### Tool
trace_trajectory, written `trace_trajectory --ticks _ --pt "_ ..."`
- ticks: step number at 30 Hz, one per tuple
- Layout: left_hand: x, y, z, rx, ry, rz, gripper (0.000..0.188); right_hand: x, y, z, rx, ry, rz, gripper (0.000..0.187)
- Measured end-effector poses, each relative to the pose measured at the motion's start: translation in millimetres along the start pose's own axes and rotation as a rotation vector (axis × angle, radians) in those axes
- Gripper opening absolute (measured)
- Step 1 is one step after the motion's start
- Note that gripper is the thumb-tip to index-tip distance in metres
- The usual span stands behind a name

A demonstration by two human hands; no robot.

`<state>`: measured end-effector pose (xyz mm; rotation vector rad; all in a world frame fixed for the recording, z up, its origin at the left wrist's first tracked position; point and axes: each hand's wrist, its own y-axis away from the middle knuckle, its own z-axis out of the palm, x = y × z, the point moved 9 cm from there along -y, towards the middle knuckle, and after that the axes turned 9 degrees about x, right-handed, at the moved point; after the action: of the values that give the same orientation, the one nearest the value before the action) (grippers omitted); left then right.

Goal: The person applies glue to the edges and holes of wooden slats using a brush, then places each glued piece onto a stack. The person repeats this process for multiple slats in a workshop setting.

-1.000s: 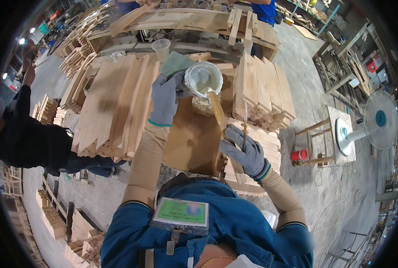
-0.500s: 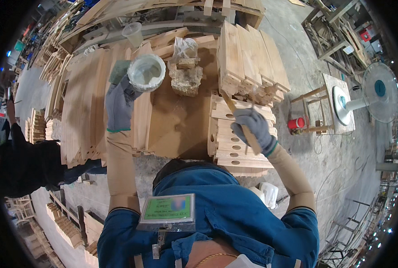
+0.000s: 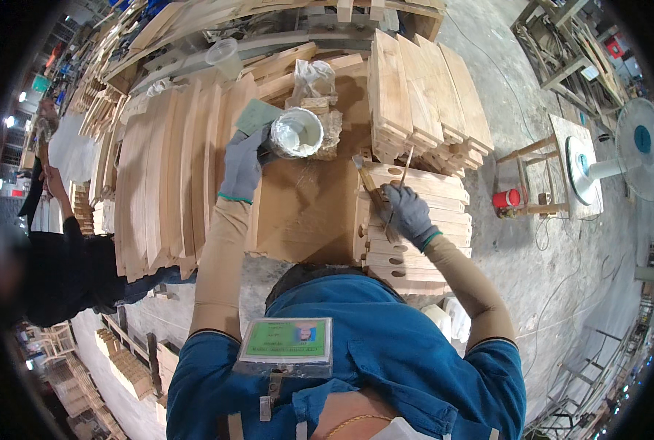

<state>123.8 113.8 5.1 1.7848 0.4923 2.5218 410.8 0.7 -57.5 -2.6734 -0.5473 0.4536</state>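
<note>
My left hand [image 3: 242, 167], in a grey glove, is closed around a white tub [image 3: 297, 132] with white paste inside. A flat grey-green pad [image 3: 258, 116] sticks out beside the tub at the same hand. My right hand [image 3: 410, 214], also gloved, grips a wooden-handled brush [image 3: 369, 180], its bristle end pointing away from me. A thin stick [image 3: 407, 166] also rises from these fingers. Below the right hand lies a stack of pale wooden rails [image 3: 444, 192] with oval holes along their ends.
Long boards [image 3: 147, 176] stand in a row on the left. More planks [image 3: 393, 92] are piled at the far right of the brown work surface [image 3: 297, 220]. A clear plastic cup [image 3: 224, 57] is behind. A fan [image 3: 638, 147] and red container [image 3: 506, 199] stand right; another person [image 3: 63, 271] is left.
My left hand has carried the tub to the right, in front of the block with white plastic. The brush in my right hand has swung, and the thin stick now shows more plainly.
</note>
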Motion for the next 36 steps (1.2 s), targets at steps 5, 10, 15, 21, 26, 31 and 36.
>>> trace_trajectory --ticks 5,10,15,21,26,31,36 --pt "-13 -29 8 -0.005 -0.041 0.018 0.029 -12 17 15 -0.111 -0.04 0.22 0.039" --pt "-23 -66 29 -0.058 -0.179 0.016 0.028 10 25 3 0.102 0.049 0.363 0.038" --pt "-33 -127 27 -0.099 -0.46 0.219 0.022 3 9 -16 0.082 0.006 0.335 0.036" --pt "-44 -123 31 -0.09 -0.487 0.367 0.025 -15 11 -51 0.233 -0.091 0.278 0.03" --pt "-18 -45 -7 0.38 -0.97 0.873 0.038 -23 11 -77 0.355 -0.405 0.257 0.025" --pt "-15 70 -45 0.393 -1.286 0.739 0.048 -34 -1 -80 0.222 -0.704 0.266 0.034" --pt "7 188 -114 0.89 -1.341 0.812 0.057 -70 -16 -60 0.156 -0.757 0.034 0.03"
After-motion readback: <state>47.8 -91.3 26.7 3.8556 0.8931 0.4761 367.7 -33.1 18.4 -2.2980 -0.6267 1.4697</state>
